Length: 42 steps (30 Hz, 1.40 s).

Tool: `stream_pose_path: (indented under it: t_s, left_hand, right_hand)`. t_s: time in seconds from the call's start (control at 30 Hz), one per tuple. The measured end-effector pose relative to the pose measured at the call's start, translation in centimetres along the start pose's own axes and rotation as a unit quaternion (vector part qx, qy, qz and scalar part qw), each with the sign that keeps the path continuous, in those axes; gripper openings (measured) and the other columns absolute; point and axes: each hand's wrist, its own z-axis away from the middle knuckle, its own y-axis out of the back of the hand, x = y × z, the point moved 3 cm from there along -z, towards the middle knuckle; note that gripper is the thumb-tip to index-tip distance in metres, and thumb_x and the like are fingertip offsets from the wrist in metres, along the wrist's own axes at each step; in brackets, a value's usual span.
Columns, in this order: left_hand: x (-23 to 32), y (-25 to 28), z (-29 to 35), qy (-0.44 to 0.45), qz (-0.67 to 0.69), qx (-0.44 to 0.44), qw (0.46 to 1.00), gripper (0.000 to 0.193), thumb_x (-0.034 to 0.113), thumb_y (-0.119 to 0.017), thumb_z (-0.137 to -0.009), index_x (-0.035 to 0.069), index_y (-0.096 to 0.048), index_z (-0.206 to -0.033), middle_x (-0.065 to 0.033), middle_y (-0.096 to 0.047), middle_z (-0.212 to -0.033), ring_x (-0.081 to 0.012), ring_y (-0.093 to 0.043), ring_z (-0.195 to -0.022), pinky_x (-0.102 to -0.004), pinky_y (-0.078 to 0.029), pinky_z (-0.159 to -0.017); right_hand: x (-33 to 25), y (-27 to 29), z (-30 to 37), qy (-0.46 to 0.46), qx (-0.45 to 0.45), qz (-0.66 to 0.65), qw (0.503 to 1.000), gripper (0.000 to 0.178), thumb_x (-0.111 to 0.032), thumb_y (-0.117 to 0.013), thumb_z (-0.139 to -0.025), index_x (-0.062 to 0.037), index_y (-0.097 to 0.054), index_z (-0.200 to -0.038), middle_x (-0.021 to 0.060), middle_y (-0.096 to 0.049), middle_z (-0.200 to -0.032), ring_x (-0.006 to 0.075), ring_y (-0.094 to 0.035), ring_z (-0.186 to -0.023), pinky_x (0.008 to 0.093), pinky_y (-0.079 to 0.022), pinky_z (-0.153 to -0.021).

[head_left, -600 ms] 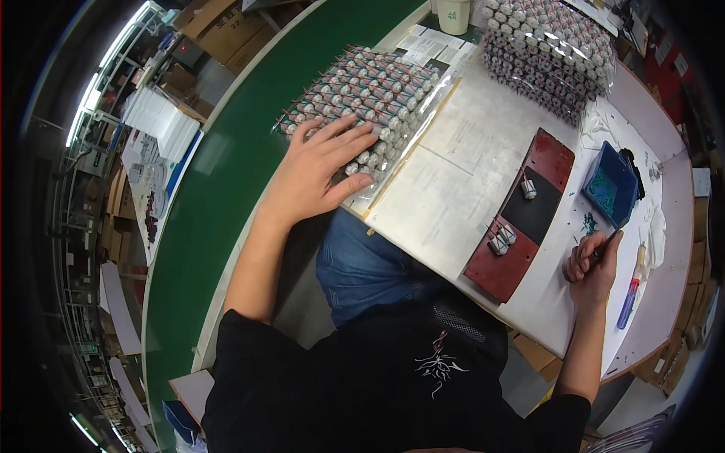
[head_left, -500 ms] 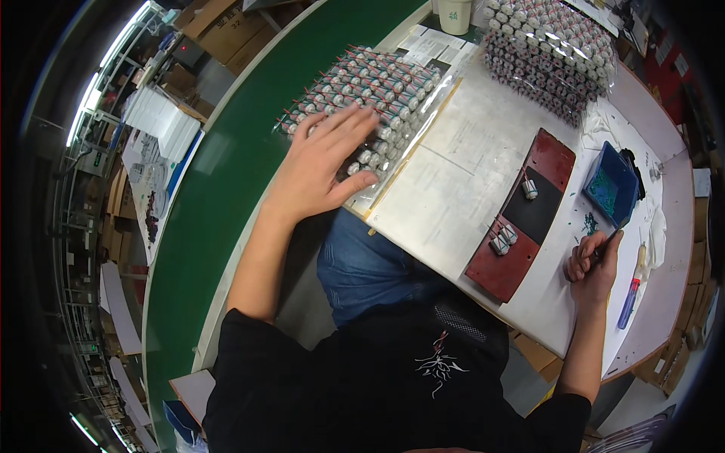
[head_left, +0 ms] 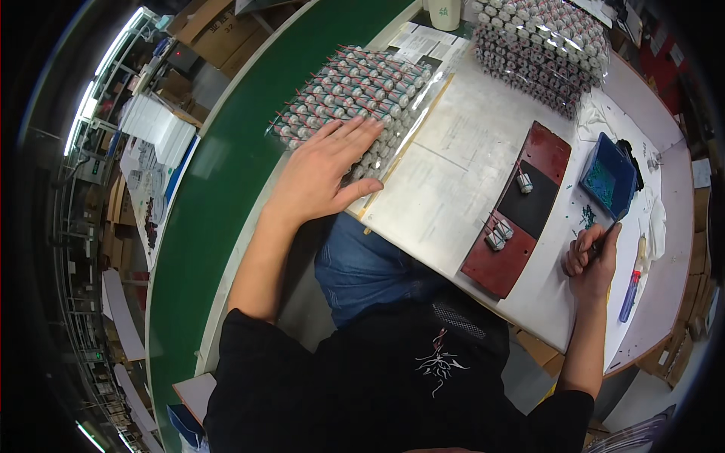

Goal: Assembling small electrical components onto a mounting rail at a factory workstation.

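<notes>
My left hand [head_left: 321, 174] lies over the near end of a clear plastic tray [head_left: 414, 121] filled with small silver motors [head_left: 343, 89] with red and teal wires. Its fingers are stretched out, thumb apart, holding nothing visible. My right hand [head_left: 593, 260] is closed around a thin dark tool [head_left: 617, 228], mostly hidden by the fingers, beside a blue bin [head_left: 610, 177] of small green pieces. Between the hands, a red board [head_left: 491, 264] with a black middle bears a single motor [head_left: 525, 181] and a pair of motors [head_left: 499, 234].
Stacked clear trays of motors [head_left: 540, 57] stand at the back right, near a pale cup [head_left: 444, 13]. A screwdriver with a purple and red handle [head_left: 630, 296] lies right of my right hand. The green conveyor belt [head_left: 204, 196] curves along the left.
My left hand has drawn back slightly toward the tray's near edge, uncovering more motors. The whole view has shifted a little. My right hand keeps its grip, nearly still.
</notes>
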Motion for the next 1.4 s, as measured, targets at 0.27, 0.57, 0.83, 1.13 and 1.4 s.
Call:
stream_pose_path:
  t_s: [0.27, 0.57, 0.83, 1.13, 1.4]
  left_hand:
    - [2.6, 1.0, -1.3, -0.013, -0.013, 0.088, 0.996, 0.066, 0.036, -0.074, -0.091, 0.006, -0.055, -0.146, -0.0164, -0.058, -0.148, -0.0313, -0.054, -0.138, -0.0477, -0.04, -0.116]
    - [13.0, -5.8, -11.1, -0.159, 0.088, 0.241, 0.953, 0.032, 0.005, -0.066, -0.084, 0.017, -0.075, -0.113, -0.0067, -0.07, -0.108, -0.0236, -0.069, -0.102, -0.0393, -0.054, -0.086]
    - [13.7, -8.7, -15.1, -0.148, 0.034, -0.079, 0.985, 0.022, 0.012, -0.065, -0.087, 0.018, -0.074, -0.106, -0.0044, -0.068, -0.1, -0.023, -0.069, -0.099, -0.0384, -0.051, -0.085]
    - [4.1, 2.6, -5.8, -0.028, 0.056, 0.105, 0.993, 0.032, -0.004, -0.07, -0.079, 0.007, -0.074, -0.109, -0.0099, -0.069, -0.103, -0.0323, -0.069, -0.095, -0.0408, -0.055, -0.081]
    - [-3.1, 3.0, -1.6, -0.057, 0.055, 0.053, 0.995, 0.028, -0.005, -0.07, -0.083, 0.007, -0.076, -0.108, -0.009, -0.072, -0.11, -0.0316, -0.068, -0.094, -0.0419, -0.053, -0.082]
  right_hand:
    - [-0.3, 0.5, -0.1, 0.01, -0.009, 0.008, 1.0, 0.063, -0.058, -0.028, -0.112, -0.0123, -0.048, -0.072, -0.0028, -0.035, -0.054, 0.0093, -0.032, -0.041, 0.0259, -0.026, -0.039]
    - [0.1, 0.6, -0.2, -0.006, -0.012, -0.013, 1.0, 0.065, -0.059, -0.027, -0.111, -0.0108, -0.05, -0.074, -0.0017, -0.037, -0.053, 0.0114, -0.033, -0.041, 0.0277, -0.027, -0.04]
    - [-0.2, 0.0, 0.2, 0.005, -0.012, -0.018, 1.0, 0.065, -0.059, -0.028, -0.111, -0.0109, -0.048, -0.073, -0.0019, -0.035, -0.054, 0.0108, -0.032, -0.042, 0.0269, -0.027, -0.04]
    - [-1.1, 0.6, 0.2, 0.031, -0.03, -0.015, 0.999, 0.065, -0.059, -0.029, -0.111, -0.0104, -0.047, -0.072, -0.0019, -0.034, -0.055, 0.0098, -0.03, -0.042, 0.0262, -0.028, -0.039]
    - [-0.6, 0.3, -0.4, 0.034, -0.013, -0.004, 0.999, 0.064, -0.058, -0.028, -0.112, -0.0107, -0.047, -0.072, -0.0021, -0.034, -0.055, 0.0095, -0.029, -0.042, 0.0259, -0.028, -0.04]
